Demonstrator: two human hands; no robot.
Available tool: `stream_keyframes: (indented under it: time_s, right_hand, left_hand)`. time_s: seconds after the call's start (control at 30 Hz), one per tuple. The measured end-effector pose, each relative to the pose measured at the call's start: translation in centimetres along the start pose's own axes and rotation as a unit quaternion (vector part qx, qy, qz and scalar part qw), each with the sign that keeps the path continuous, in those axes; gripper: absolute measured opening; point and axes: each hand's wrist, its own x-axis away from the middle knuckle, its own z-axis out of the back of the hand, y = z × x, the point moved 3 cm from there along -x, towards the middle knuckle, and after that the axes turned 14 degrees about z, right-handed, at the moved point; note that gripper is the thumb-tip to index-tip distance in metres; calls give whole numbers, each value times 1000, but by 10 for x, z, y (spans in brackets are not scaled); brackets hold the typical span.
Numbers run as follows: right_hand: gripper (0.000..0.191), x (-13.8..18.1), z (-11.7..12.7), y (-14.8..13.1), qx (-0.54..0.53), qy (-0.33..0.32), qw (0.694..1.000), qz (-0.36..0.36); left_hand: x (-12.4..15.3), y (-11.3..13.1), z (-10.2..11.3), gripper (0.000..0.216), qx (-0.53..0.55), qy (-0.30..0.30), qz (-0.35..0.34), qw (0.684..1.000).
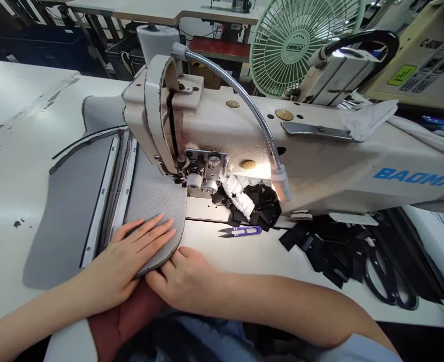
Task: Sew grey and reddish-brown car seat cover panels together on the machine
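Note:
A grey fabric panel (71,211) with a zipper strip (110,196) lies on the white table and runs under the head of a cream sewing machine (244,130). My left hand (131,251) rests flat on the rounded near end of the grey fabric, fingers stretched out and together. My right hand (182,281) sits at the fabric's near edge with its fingers curled under that edge, pinching it. The presser foot and needle area (195,178) stand just beyond the fabric's far end.
Purple thread snips (240,231) lie on the table right of the fabric. Black and white small pieces (252,203) are piled by the machine lamp. Black straps and large scissors (387,281) lie at the right. A green fan (300,45) stands behind the machine.

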Motion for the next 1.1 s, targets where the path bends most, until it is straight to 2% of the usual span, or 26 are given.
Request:
stream_keyframes:
  time_s: [0.07,0.17,0.23,0.33,0.47,0.8,1.1]
  right_hand:
    - [15,-1,2,1,-6,-15,1000,-7]
    - [13,-1,5,1,-32,-49,998,-14]
    - [13,0,7,2,-49,-68,996,-25]
    - [12,1,7,7,-52,-79,994,-49]
    - [13,3,3,16,-52,-106,991,-67]
    - [20,6,1,47,-23,-93,991,-91]
    - [22,10,0,77,-16,-100,985,-139]
  left_hand:
    - [3,-6,-3,99,-5,6,-5,1000]
    - [8,-14,-5,102,3,-21,-18,1000]
    - [7,-16,-4,95,13,-33,-8,999]
    - [-3,-16,-3,78,16,-35,25,999]
    - [-20,-16,-4,77,13,-33,28,999]
    - [-48,-33,-7,69,17,4,-31,999]
    - [-82,-49,-3,53,26,18,-32,999]
